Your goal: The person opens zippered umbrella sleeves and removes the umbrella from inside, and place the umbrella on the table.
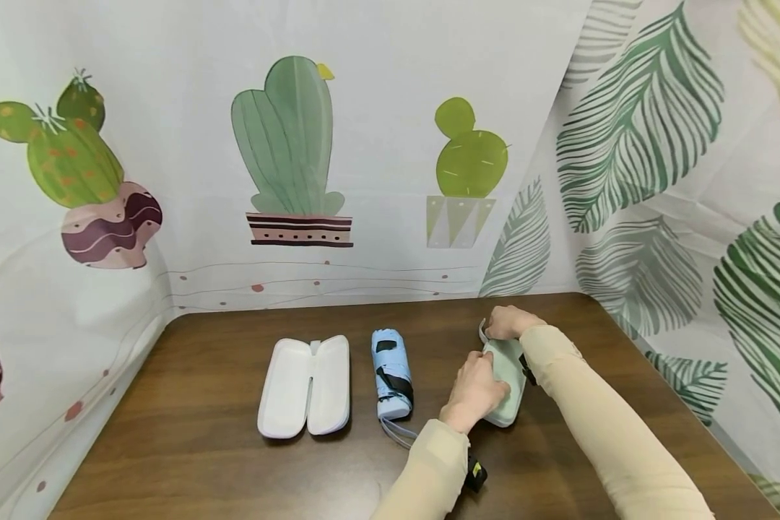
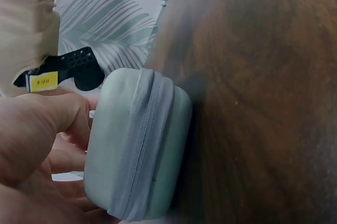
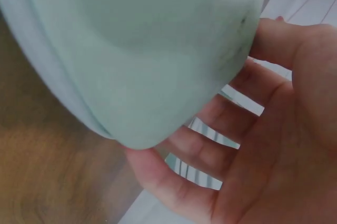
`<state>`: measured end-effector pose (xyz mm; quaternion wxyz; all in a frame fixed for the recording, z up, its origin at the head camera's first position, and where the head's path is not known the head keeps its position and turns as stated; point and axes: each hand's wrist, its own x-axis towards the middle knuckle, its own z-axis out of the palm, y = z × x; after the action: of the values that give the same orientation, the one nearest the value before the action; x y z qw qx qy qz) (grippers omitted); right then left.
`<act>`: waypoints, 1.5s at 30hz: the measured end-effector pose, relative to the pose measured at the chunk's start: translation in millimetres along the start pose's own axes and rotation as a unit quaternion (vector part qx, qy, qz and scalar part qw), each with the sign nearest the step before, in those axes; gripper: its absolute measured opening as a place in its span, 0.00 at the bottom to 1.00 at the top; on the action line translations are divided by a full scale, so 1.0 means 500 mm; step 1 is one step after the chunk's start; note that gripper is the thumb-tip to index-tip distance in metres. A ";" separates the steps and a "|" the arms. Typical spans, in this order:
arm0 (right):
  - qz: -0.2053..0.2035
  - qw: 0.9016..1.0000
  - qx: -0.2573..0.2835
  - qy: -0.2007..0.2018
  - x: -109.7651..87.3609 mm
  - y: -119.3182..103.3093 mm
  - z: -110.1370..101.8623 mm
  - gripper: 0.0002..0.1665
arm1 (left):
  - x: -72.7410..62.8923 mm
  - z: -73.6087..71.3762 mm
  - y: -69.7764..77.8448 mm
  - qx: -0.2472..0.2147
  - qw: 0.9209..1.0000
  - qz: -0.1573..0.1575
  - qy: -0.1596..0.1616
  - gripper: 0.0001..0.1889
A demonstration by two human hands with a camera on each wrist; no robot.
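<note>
A mint-green zippered hard case (image 1: 507,372) lies closed on the right side of the table, with a grey wrist strap (image 1: 483,331) at its far end. My left hand (image 1: 477,388) grips the case near its middle and near end. In the left wrist view, the grey zipper band (image 2: 145,145) runs round the end of the case, with the left hand (image 2: 37,155) along one side. At the far end, next to the strap, is my right hand (image 1: 512,322). The right wrist view shows that hand's curled fingers (image 3: 221,113) against the case's rounded end, which has dark smudges.
An opened white glasses case (image 1: 284,390) lies at the left of the table. Between it and the hands is a folded light-blue umbrella (image 1: 392,372), its cord (image 1: 398,433) trailing toward the left sleeve. Patterned cloth (image 1: 390,144) hangs behind the wooden table (image 1: 214,404).
</note>
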<state>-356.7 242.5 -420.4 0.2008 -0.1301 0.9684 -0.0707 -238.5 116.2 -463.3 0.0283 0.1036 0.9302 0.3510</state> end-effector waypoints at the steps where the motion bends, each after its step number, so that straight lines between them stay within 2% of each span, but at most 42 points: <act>1: -0.004 1.000 0.000 -0.002 0.003 -0.001 -0.001 0.19 | 0.000 0.001 0.000 0.000 1.000 0.001 0.000 0.34; 11: -0.042 0.999 0.016 -0.026 0.015 0.009 0.004 0.27 | 0.000 0.004 0.002 0.035 0.999 0.027 -0.016 0.30; 14: -0.039 0.998 0.025 -0.035 0.013 0.021 0.005 0.26 | 0.001 0.002 0.004 0.052 0.998 0.038 -0.024 0.29; 16: -0.021 0.997 0.050 -0.049 0.010 0.030 0.004 0.24 | 0.002 0.001 0.005 0.058 0.997 0.043 -0.031 0.29; 21: 0.016 0.988 0.126 -0.092 -0.010 0.062 0.005 0.17 | 0.003 0.002 0.004 0.080 0.994 0.066 -0.042 0.29; 26: 0.008 0.978 0.176 -0.112 -0.027 0.108 0.016 0.14 | 0.002 0.004 0.000 0.086 0.991 0.085 -0.052 0.29; 29: 0.008 0.972 0.203 -0.118 -0.026 0.120 0.023 0.13 | 0.002 0.004 -0.003 0.095 0.990 0.095 -0.050 0.30; 36: 0.000 0.972 0.201 -0.123 -0.017 0.124 0.027 0.15 | 0.004 0.004 -0.004 0.117 0.986 0.109 -0.045 0.30; 40: 0.014 0.965 0.225 -0.136 -0.010 0.129 0.028 0.17 | 0.004 0.005 -0.003 0.122 0.985 0.112 -0.048 0.30; 45: 0.026 0.958 0.244 -0.148 0.001 0.133 0.029 0.13 | 0.004 0.007 -0.003 0.129 0.984 0.114 -0.049 0.31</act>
<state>-366.3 304.9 -446.1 0.3696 -0.0605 0.8840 -0.2799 -240.1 117.9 -466.9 0.0199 0.2286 0.9472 0.2238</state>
